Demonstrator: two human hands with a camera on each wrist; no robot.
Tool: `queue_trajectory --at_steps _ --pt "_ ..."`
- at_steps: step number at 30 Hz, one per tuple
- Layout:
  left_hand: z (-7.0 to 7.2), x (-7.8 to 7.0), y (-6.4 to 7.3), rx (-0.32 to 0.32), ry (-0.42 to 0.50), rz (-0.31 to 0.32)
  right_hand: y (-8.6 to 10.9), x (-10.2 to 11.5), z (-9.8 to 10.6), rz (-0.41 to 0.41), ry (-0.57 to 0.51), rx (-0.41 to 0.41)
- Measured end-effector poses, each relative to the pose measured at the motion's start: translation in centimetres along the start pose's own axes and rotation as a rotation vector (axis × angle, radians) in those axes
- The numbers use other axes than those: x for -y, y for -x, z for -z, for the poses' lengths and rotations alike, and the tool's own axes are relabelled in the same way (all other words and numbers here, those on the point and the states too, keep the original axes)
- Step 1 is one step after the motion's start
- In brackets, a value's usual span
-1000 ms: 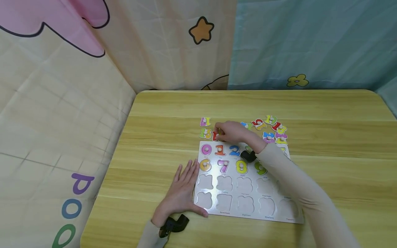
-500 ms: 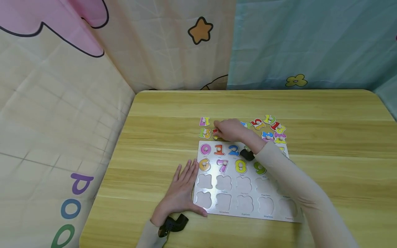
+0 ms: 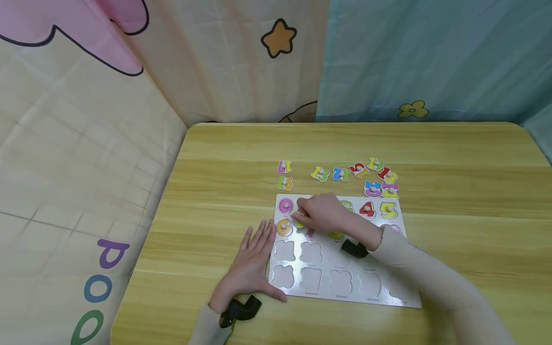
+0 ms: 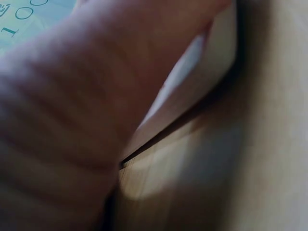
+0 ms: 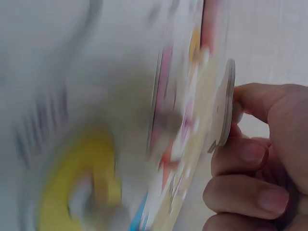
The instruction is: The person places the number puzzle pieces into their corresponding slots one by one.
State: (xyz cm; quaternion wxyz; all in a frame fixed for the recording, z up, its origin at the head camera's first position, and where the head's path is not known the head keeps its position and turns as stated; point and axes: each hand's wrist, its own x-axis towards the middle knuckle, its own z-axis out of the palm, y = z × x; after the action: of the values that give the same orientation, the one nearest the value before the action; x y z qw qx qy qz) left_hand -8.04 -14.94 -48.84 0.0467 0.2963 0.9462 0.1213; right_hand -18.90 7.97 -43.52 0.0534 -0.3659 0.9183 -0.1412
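Note:
A white number puzzle board lies on the table, with peg pieces such as the purple 0, orange 6 and red 4 in its upper two rows. Over those rows my right hand pinches a number puzzle piece, seen edge-on in the right wrist view as a thin wooden slab; its number is hidden. Fingers spread, my left hand rests at the board's left edge, thumb at the lower left corner. The left wrist view shows that hand blurred against the board's side.
Beyond the board several loose two-digit pieces lie on the wooden table, among them a green-yellow 13 and a blue-purple 20. Shaped recesses fill the board's lower two rows. Printed curtains stand behind the table.
My right hand has picked up the red and yellow piece from behind the board and brought it toward me, over the board's upper rows. The left hand has stayed in place.

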Motion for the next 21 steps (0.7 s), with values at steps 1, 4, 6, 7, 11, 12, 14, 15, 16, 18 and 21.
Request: queue_trajectory --at_steps 1,4,6,7,11,12,14,15,16,18,21 --pt "0.0 0.0 0.0 -0.002 -0.001 0.0 0.4 0.7 -0.3 0.017 -0.002 -0.014" --pt "0.0 0.0 0.0 -0.002 0.002 0.003 1.4 2.5 -1.3 0.041 0.003 -0.055" --pt "0.1 -0.1 -0.1 0.003 0.002 0.004 1.9 3.7 -2.0 0.03 0.002 -0.068" --pt "0.1 -0.1 -0.1 0.006 0.003 0.003 2.1 4.2 -2.4 0.014 0.001 -0.064" --pt "0.3 -0.1 -0.3 0.021 0.013 0.005 2.4 5.6 -3.6 -0.057 0.014 -0.042" --pt "0.3 -0.1 -0.3 0.023 0.016 0.006 2.4 5.8 -3.8 -0.072 0.021 -0.037" --pt "0.4 -0.1 -0.3 0.026 0.016 0.008 2.2 6.2 -4.0 -0.093 0.017 -0.032" --pt "0.4 -0.1 -0.3 0.027 0.015 0.009 2.1 6.3 -4.0 -0.103 0.017 -0.027" --pt "0.4 -0.1 -0.2 0.026 0.016 0.008 2.0 6.4 -4.0 -0.111 0.012 -0.021" --pt "0.4 -0.1 -0.2 0.025 0.019 0.008 1.7 6.6 -3.9 -0.124 0.005 0.002" --pt "0.3 -0.1 -0.1 0.021 0.019 0.011 1.4 7.0 -3.7 -0.14 0.01 0.046"
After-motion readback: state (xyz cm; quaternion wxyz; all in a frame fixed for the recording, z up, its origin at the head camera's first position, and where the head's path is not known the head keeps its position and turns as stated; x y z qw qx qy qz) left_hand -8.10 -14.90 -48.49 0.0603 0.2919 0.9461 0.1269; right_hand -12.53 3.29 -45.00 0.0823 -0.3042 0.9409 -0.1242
